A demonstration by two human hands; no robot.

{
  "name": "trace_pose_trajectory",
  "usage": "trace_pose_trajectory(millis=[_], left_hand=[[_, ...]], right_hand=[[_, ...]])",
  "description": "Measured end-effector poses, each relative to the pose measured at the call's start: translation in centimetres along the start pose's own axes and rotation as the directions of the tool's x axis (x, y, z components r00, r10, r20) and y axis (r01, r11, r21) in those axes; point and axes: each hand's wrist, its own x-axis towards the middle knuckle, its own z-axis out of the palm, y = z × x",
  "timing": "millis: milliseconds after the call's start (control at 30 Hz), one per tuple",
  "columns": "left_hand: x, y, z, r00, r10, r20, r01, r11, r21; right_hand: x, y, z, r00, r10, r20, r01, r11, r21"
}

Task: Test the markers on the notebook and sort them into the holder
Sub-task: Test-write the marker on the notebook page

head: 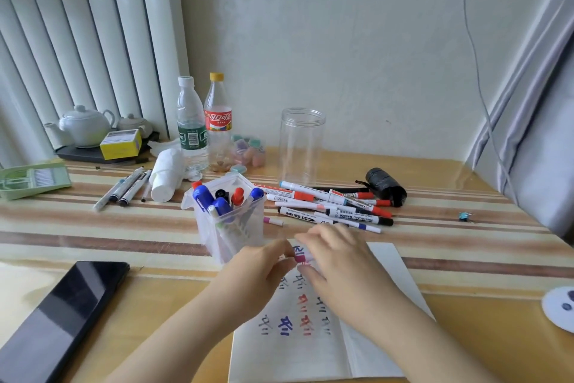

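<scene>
An open notebook (310,348) with several coloured test scribbles lies near the table's front edge. Over its top part both my hands meet on a pink marker (300,258): my left hand (264,264) pinches one end, my right hand (338,258) grips the other; most of it is hidden. A clear plastic holder (231,227) just left of the hands has several blue, red and black capped markers standing in it. A loose pile of markers (335,207) lies behind the notebook. One small pink marker (273,222) lies beside the holder.
A black phone (62,317) lies front left. Several pens (124,188), a white roll (166,177), two bottles (205,125), a clear jar (301,146), a black roll (386,185), a teapot tray (84,134) and a green box (32,179) stand further back. A white disc (560,308) sits at the right edge.
</scene>
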Motion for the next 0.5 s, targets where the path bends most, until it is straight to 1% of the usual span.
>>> trace_pose_trajectory(millis=[33,67,100,133,200,233,267,300,400,467,500], left_hand=[[-0.3,0.1,-0.1,0.999,0.019,0.031,-0.019,1.000,0.010],[-0.5,0.1,-0.2,0.998,0.035,0.055,-0.037,0.999,0.024],[-0.7,0.1,-0.4,0.996,0.041,0.077,-0.044,0.998,0.039],[-0.9,0.0,-0.7,0.995,0.036,0.097,-0.041,0.998,0.048],[-1.4,-0.2,-1.2,0.989,0.010,0.144,-0.018,0.999,0.048],[-1.6,-0.2,-1.4,0.986,-0.005,0.169,-0.002,0.999,0.044],[-1.8,-0.2,-1.5,0.982,-0.019,0.186,0.013,0.999,0.032],[-2.0,-0.2,-1.7,0.980,-0.028,0.197,0.025,1.000,0.018],[-2.2,0.0,-2.0,0.978,-0.030,0.208,0.028,1.000,0.012],[-2.2,0.0,-1.9,0.979,-0.034,0.201,0.029,0.999,0.027],[-2.2,-0.1,-1.9,0.981,-0.043,0.189,0.038,0.999,0.031]], right_hand=[[0.1,-0.4,0.4,0.999,-0.037,0.034,0.037,0.999,-0.008],[0.2,-0.7,0.8,0.992,-0.048,0.116,0.055,0.997,-0.056],[0.2,-0.6,1.3,0.983,-0.068,0.171,0.088,0.990,-0.112],[0.1,-0.7,1.6,0.976,-0.068,0.209,0.096,0.988,-0.125],[-0.2,-0.6,2.4,0.979,-0.096,0.182,0.120,0.985,-0.125],[-0.3,-0.6,2.4,0.970,-0.138,0.198,0.165,0.978,-0.127],[-0.3,-0.8,2.2,0.961,-0.166,0.219,0.188,0.978,-0.088],[-0.3,-1.1,1.8,0.961,-0.167,0.222,0.180,0.983,-0.038],[-0.2,-0.6,1.5,0.972,-0.137,0.188,0.162,0.979,-0.124],[-0.3,-1.1,1.1,0.967,-0.092,0.239,0.129,0.981,-0.145],[-0.2,-1.4,0.9,0.960,-0.089,0.266,0.125,0.984,-0.124]])
